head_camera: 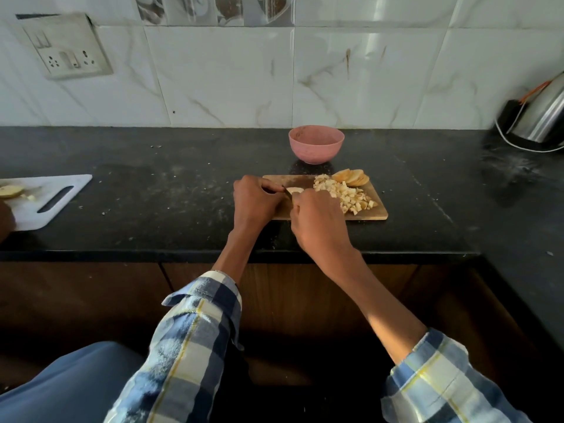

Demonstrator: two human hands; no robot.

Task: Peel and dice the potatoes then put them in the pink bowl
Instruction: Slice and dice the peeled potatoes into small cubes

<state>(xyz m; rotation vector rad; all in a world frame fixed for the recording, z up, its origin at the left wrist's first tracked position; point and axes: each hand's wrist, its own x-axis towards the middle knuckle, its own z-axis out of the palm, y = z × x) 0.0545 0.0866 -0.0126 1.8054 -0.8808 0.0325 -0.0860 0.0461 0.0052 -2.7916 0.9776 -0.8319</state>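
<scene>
On the far left of the bench (152, 209) a white board (45, 203) holds a potato piece, and another person's hand is cut off by the frame edge. On the wooden board (378, 209) the left hand (256, 203) is curled around a knife (287, 192), whose dark blade points at a pale slice (295, 189). The right hand (317, 221) sits just beside it, fingers curled down on that slice to steady it. Right of the hands lies a heap of dice (345, 193), then a fan of uncut slices (351, 177). The pink bowl (316, 144) stands behind the board and holds no potato that I can see.

The main risk, as I judge it, is the blade meeting the right fingertips, since they are very close to the edge. Dice near the board's right rim could also spill when swept.

The knife handle and the right fingertips are hidden; the bowl's floor is only partly visible.
</scene>
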